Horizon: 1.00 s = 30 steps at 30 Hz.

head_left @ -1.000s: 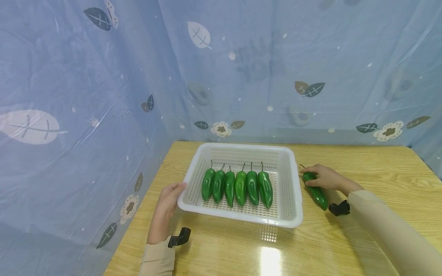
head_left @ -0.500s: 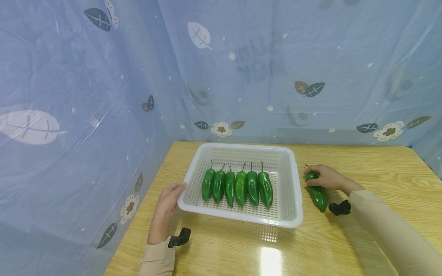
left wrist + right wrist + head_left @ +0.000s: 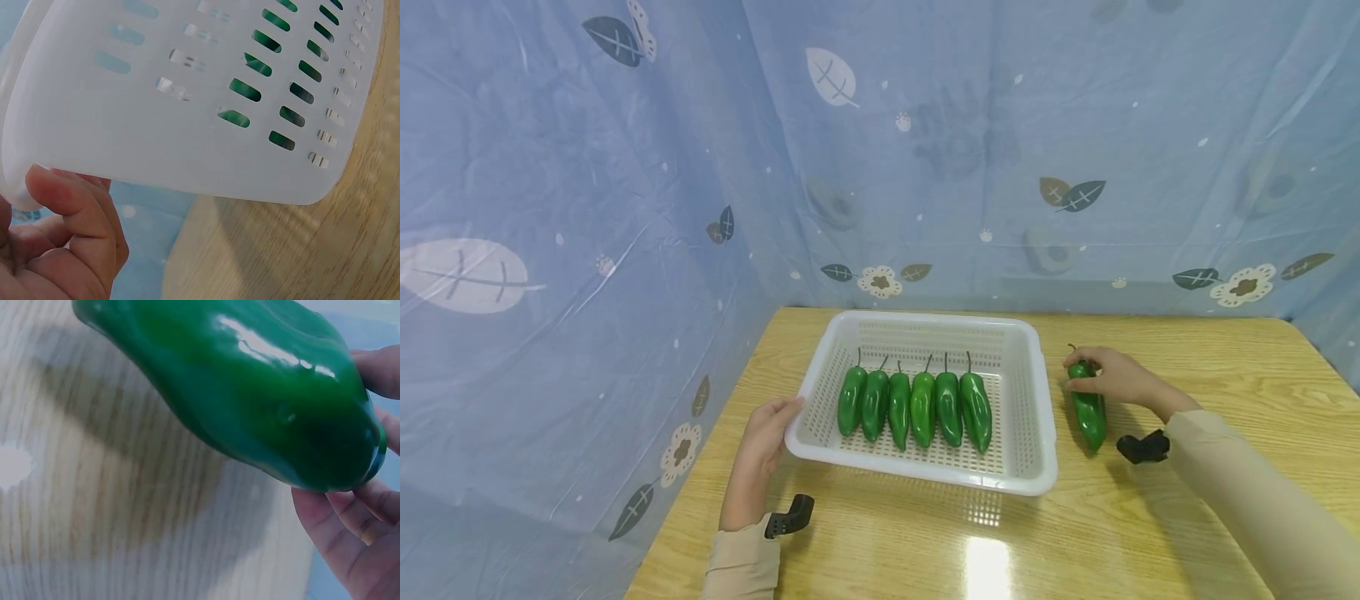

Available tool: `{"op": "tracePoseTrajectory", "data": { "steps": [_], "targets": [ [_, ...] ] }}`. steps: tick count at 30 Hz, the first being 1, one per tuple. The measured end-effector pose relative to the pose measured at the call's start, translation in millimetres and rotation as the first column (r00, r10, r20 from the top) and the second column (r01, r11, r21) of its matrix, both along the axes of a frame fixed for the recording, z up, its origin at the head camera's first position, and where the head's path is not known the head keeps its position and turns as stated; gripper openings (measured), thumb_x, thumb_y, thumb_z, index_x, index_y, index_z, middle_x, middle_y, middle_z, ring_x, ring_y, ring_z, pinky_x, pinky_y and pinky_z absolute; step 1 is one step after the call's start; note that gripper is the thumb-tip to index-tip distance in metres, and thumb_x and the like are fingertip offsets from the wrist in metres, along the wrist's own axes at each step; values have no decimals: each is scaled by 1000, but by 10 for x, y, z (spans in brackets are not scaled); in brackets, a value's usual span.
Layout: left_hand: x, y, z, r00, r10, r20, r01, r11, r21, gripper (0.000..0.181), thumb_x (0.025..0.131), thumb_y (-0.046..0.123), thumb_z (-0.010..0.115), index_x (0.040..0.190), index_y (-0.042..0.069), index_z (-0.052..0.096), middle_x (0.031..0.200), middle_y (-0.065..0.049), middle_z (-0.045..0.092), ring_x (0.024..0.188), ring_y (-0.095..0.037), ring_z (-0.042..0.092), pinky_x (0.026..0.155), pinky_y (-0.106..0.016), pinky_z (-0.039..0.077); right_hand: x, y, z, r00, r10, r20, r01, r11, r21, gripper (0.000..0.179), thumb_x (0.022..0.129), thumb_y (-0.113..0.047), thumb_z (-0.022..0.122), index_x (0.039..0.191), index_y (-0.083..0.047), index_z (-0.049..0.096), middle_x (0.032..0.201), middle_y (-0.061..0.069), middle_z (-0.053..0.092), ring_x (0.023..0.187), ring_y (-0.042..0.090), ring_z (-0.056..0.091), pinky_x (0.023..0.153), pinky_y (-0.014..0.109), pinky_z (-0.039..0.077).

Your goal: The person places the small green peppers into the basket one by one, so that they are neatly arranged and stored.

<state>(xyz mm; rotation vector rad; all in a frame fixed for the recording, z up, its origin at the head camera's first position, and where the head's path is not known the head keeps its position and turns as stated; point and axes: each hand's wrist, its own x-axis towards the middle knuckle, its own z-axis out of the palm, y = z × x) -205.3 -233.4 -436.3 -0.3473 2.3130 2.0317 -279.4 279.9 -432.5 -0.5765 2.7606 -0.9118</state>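
Observation:
A white plastic basket (image 3: 925,477) with slotted walls sits at the middle of the table. Several green peppers (image 3: 923,408) lie in it side by side in one row, stems pointing away from me. My left hand (image 3: 767,427) grips the basket's left rim; in the left wrist view its fingers bend at the rim's edge. Right of the basket, my right hand (image 3: 1116,379) holds another green pepper (image 3: 1088,417) near its stem end, thumb on one side and fingers on the other. In the right wrist view that pepper (image 3: 237,394) appears raised, its shadow lying apart on the wood.
The wooden table (image 3: 1225,392) extends right of the basket and in front of it. A blue patterned curtain (image 3: 962,167) hangs behind the table and along its left side. Black camera mounts (image 3: 792,517) sit on both wrists, close to the tabletop.
The right hand's pepper has turned to point more straight away from me. Over the last half second it has moved slightly farther back. The left hand and basket stay put.

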Motion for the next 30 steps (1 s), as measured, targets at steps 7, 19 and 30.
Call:
{"op": "tracePoseTrajectory", "data": {
  "steps": [7, 19, 30],
  "targets": [
    [2, -5, 2, 1000, -2, -8, 2, 1000, 4, 40, 98, 24, 52, 124, -7, 54, 121, -23, 59, 101, -24, 65, 76, -29, 55, 25, -20, 184, 998, -43, -38, 42, 999, -18, 43, 91, -30, 64, 121, 1, 57, 121, 25, 55, 104, 40, 54, 74, 44, 49],
    [-1, -9, 0, 1000, -2, 3, 2, 1000, -11, 39, 98, 23, 50, 126, -5, 54, 121, -22, 59, 99, -21, 65, 76, -30, 54, 15, -39, 415, 993, -88, -77, 84, 995, -47, 43, 91, -34, 62, 123, -5, 57, 125, 23, 54, 109, 42, 52, 78, 51, 49],
    [-5, -14, 15, 1000, -17, 5, 17, 1000, -13, 40, 99, 23, 50, 127, -5, 53, 123, -23, 59, 104, -26, 64, 78, -30, 54, 31, -157, 640, 992, -105, -76, 99, 993, -71, 46, 92, -37, 60, 126, -7, 55, 121, 21, 55, 110, 39, 50, 77, 48, 48]
  ]
}}
